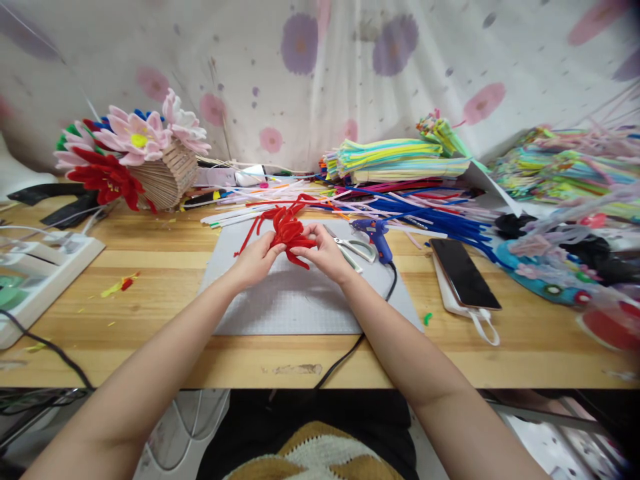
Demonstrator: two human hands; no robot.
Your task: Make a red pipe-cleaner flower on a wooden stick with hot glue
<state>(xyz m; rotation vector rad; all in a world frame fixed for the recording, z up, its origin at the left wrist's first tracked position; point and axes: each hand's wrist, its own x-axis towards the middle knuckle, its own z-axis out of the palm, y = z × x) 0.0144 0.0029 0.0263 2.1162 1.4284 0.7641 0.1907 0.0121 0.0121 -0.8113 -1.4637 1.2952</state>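
A red fuzzy flower (289, 232) with several long petals is held above the grey cutting mat (280, 303). On its left side my left hand (256, 259) pinches it between thumb and fingers. My right hand (325, 252) grips the petals on the right side, thumb in front. Red strips (247, 237) stick out behind and to the left of the flower. Scissors (357, 250) with pale handles lie just right of my right hand, beside a blue glue gun (376, 237).
Bundles of coloured pipe cleaners (395, 160) line the back. A basket of fuzzy flowers (165, 177) stands back left, a power strip (50, 280) at the left edge. A phone (465, 273) rests on a white power bank at right. The glue gun's black cable (345, 357) crosses the front edge.
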